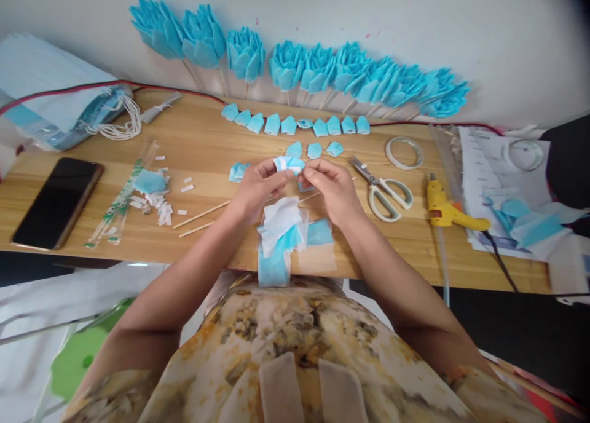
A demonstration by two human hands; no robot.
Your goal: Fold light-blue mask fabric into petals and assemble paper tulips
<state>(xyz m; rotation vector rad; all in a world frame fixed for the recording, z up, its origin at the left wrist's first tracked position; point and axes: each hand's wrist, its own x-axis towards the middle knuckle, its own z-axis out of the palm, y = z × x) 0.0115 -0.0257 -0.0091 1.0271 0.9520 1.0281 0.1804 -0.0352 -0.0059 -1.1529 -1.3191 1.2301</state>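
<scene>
My left hand [260, 186] pinches a small folded piece of blue and white fabric [289, 164] with a white strip across it. At the piece's right end, the thumb and fingers of my right hand [330, 186] are closed on its edge. Just beyond lie three blue folded petals [314, 150], and behind them runs a row of several more petals [272, 125]. Below my hands, loose blue and white fabric pieces [281, 226] are heaped at the table's front edge. Thin wooden sticks [203, 214] pass under my left forearm.
Several blue fabric flowers [246, 54] on sticks lean along the wall. Scissors [385, 192], a tape roll [404, 153] and a yellow glue gun [449, 208] with a cord lie right. A phone [58, 203], white scraps [159, 205] and a bag of face masks [59, 91] are left.
</scene>
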